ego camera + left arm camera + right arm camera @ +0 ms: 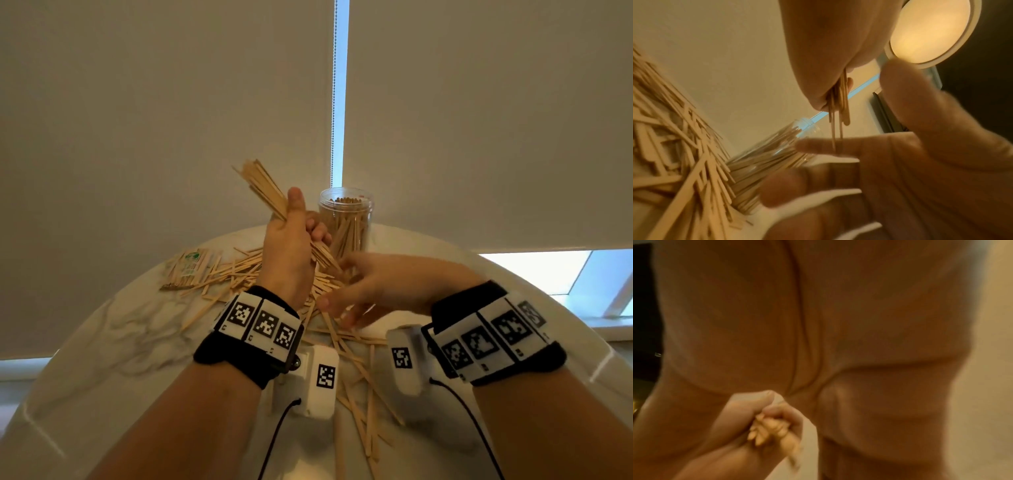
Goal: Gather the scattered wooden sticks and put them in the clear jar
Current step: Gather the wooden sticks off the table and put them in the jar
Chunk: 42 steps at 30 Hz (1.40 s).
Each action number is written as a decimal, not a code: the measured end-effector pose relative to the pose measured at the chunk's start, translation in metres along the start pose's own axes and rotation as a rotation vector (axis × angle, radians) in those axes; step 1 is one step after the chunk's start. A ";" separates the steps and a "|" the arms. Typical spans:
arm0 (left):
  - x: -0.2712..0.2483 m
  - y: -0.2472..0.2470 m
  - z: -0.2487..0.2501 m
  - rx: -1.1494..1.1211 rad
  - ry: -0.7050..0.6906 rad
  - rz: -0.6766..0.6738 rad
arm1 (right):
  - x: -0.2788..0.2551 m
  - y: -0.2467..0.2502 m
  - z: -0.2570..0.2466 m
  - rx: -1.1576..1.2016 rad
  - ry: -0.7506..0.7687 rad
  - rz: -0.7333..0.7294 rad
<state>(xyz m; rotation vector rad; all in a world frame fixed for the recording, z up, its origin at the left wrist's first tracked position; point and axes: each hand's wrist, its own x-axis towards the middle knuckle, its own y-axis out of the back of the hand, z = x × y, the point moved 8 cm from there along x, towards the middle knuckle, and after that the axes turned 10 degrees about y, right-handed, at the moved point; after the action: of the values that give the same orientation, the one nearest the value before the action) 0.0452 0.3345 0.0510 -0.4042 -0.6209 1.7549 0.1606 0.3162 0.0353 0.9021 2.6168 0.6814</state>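
Observation:
My left hand (291, 240) is raised above the table and grips a thick bundle of wooden sticks (263, 188) that fans up and to the left. The bundle's lower ends (838, 110) poke out under the fist (828, 56). Just right of it stands the clear jar (346, 219), upright, lidless and partly filled with sticks. My right hand (370, 287) reaches left, low over the scattered sticks (239, 270), its fingers (818, 147) straight and spread, holding nothing that I can see. The right wrist view shows mostly my own palm (818, 321) and the left fist (748, 412).
A round white marble table (120, 335) carries everything. A wrapped packet of sticks (188, 270) lies at the back left. More loose sticks (363, 404) trail toward the near edge. Closed roller blinds and a bead chain (334, 92) hang just behind the table.

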 end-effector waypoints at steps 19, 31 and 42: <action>-0.011 -0.019 -0.017 0.216 0.100 -0.081 | 0.015 0.033 -0.018 -0.314 0.331 0.559; -0.010 -0.017 -0.012 0.201 0.138 -0.136 | 0.014 0.039 -0.007 -0.573 0.285 0.469; -0.002 0.005 0.012 0.208 0.080 0.042 | 0.013 0.044 -0.002 -0.745 0.155 0.445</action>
<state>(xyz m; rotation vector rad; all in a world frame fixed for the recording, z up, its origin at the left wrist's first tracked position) 0.0353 0.3288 0.0580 -0.3429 -0.3708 1.8135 0.1724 0.3544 0.0586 1.1912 1.9803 1.7365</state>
